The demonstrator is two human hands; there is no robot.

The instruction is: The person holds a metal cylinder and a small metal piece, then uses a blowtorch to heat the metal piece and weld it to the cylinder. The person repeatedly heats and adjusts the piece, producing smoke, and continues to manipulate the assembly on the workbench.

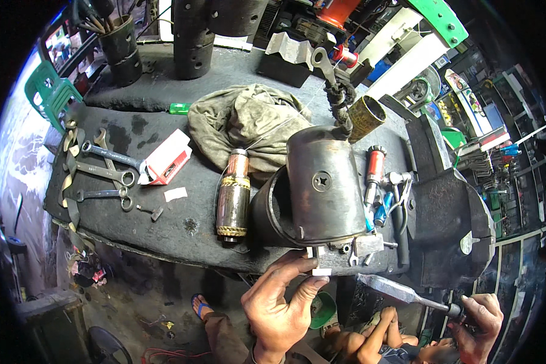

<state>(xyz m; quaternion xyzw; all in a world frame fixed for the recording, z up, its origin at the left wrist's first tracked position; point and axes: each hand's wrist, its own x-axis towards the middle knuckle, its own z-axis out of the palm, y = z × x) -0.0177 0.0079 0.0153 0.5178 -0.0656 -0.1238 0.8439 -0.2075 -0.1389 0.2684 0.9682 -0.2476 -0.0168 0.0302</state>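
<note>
A dark cylindrical motor housing (321, 188) lies on its side at the front edge of the black workbench (164, 233). My left hand (282, 300) reaches up from below and pinches a small white piece (321, 272) just under the housing's lower end. At the lower right, away from the bench, my right hand (482, 318) grips the thin end of a long metal tool (400, 291), whose thick wrapped end points toward the housing. A copper-wound armature (233, 197) lies just left of the housing.
A crumpled rag (249, 121) lies behind the housing. Several spanners (103, 170) and a red and white box (167, 161) lie to the left. A heavy vise (449, 224) stands on the right, with a red-handled tool (375, 170) beside it. Black perforated cylinders (194, 42) stand at the back.
</note>
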